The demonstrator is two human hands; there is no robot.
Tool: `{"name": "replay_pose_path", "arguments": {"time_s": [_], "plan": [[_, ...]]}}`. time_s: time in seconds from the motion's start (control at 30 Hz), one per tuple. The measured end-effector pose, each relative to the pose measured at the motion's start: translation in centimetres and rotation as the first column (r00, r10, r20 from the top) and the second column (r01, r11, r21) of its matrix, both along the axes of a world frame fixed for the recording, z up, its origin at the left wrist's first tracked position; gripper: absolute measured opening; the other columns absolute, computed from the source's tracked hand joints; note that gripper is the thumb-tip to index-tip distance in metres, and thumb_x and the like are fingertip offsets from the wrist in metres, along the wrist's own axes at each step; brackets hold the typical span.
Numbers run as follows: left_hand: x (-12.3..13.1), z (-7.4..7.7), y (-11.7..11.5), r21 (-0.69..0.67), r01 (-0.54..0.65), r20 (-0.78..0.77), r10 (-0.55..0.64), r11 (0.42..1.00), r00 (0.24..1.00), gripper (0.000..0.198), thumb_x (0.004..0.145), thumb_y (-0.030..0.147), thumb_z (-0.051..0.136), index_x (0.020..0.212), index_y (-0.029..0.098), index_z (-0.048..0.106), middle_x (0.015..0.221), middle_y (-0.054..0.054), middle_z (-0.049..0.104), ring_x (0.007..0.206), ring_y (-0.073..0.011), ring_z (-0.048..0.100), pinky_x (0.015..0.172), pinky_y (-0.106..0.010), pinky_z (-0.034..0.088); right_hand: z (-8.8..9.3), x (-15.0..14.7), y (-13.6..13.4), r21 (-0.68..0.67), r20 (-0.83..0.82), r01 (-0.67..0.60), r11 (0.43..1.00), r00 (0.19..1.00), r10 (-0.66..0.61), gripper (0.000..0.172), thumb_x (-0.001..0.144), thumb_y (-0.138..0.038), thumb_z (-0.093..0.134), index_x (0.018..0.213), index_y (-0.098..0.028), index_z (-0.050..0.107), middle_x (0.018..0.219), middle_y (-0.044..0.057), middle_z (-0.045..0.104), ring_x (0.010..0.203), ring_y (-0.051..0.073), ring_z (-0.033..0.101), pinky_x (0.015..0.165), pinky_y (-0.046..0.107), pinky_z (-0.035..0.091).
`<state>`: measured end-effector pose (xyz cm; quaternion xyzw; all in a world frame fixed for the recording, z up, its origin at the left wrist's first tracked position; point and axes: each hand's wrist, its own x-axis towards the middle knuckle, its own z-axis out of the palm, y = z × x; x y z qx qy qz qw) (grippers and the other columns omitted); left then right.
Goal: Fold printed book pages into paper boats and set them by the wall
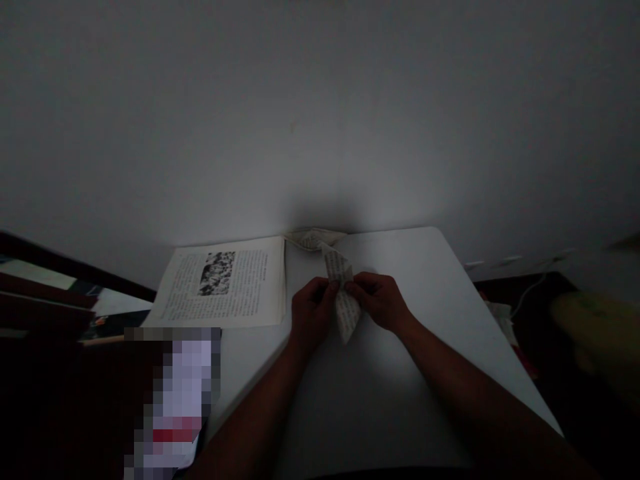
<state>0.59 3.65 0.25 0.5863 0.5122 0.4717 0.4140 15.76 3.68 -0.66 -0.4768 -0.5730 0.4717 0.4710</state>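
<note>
Between my two hands is a folded piece of printed paper (pixel 349 313), long and narrow with pointed ends, held upright above the table. My left hand (pixel 311 310) pinches its left side near the middle, thumb on the paper. From the right, my right hand (pixel 377 300) pinches the same spot, its fingertips close to those of the left. The fingers cover the paper's middle folds. Behind it, against the wall, lies another folded printed paper shape (pixel 313 239), which looks like a paper boat.
An open or stacked printed book (pixel 250 293) with a black-and-white picture lies left on the white table (pixel 415 267). A blurred-out, screen-like object (pixel 183 393) is at the table's left edge. The wall (pixel 320 133) stands right behind. A pale cable (pixel 533 290) runs at the right.
</note>
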Motion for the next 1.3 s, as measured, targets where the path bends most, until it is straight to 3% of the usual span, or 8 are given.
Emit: {"name": "replay_pose_path", "arguments": {"time_s": [0.2, 0.57, 0.8, 1.1, 1.3], "plan": [[-0.2, -0.44, 0.16, 0.002, -0.014, 0.044, 0.013, 1.0, 0.999, 0.024, 0.08, 0.038, 0.058, 0.071, 0.016, 0.059, 0.063, 0.002, 0.057, 0.06, -0.0108, 0.05, 0.057, -0.021, 0.04, -0.09, 0.14, -0.06, -0.022, -0.029, -0.008, 1.0, 1.0, 0.008, 0.023, 0.078, -0.038, 0.06, 0.072, -0.016, 0.065, 0.064, 0.0, 0.061, 0.056, 0.011, 0.053, 0.054, 0.024, 0.043], [-0.12, -0.1, 0.12, 0.017, -0.024, 0.063, 0.023, 1.0, 0.998, 0.031, 0.08, 0.038, 0.058, 0.059, 0.016, 0.049, 0.054, 0.006, 0.042, 0.052, -0.008, 0.04, 0.05, -0.019, 0.034, -0.02, 0.21, -0.18, 0.018, 0.014, -0.053, 0.998, 0.999, 0.053, 0.024, 0.079, -0.038, 0.06, 0.068, -0.016, 0.059, 0.057, -0.004, 0.049, 0.053, 0.008, 0.042, 0.05, 0.022, 0.033], [-0.09, -0.43, 0.12, -0.073, 0.13, 0.112, -0.122, 0.989, 0.986, 0.027, 0.078, 0.04, 0.06, 0.082, 0.014, 0.064, 0.068, -0.001, 0.063, 0.059, -0.0122, 0.056, 0.052, -0.021, 0.042, 0.37, 0.29, -0.23, 0.064, 0.092, -0.079, 0.995, 0.993, 0.073, 0.025, 0.08, -0.035, 0.057, 0.064, -0.016, 0.057, 0.055, -0.004, 0.045, 0.052, 0.008, 0.04, 0.049, 0.022, 0.031], [-0.12, 0.03, -0.28, -0.015, -0.041, 0.041, 0.041, 0.999, 0.998, 0.023, 0.078, 0.037, 0.06, 0.075, 0.014, 0.062, 0.062, 0.001, 0.059, 0.055, -0.0108, 0.053, 0.049, -0.019, 0.04, 0.57, -0.07, -0.27, 0.044, 0.154, -0.17, 0.984, 0.975, 0.162, 0.028, 0.083, -0.033, 0.052, 0.06, -0.017, 0.05, 0.052, -0.006, 0.041, 0.049, 0.008, 0.038, 0.048, 0.022, 0.03], [-0.26, -0.23, 0.05, -0.05, -0.14, 0.119, 0.145, 0.989, 0.982, 0.025, 0.076, 0.039, 0.062, 0.077, 0.014, 0.061, 0.06, 0.003, 0.056, 0.052, -0.0095, 0.05, 0.046, -0.018, 0.038, 0.52, 0.08, -0.45, 0.033, 0.204, -0.227, 0.973, 0.955, 0.215, 0.032, 0.085, -0.034, 0.051, 0.059, -0.017, 0.056, 0.051, -0.001, 0.057, 0.047, 0.009, 0.05, 0.048, 0.021, 0.036]]}}
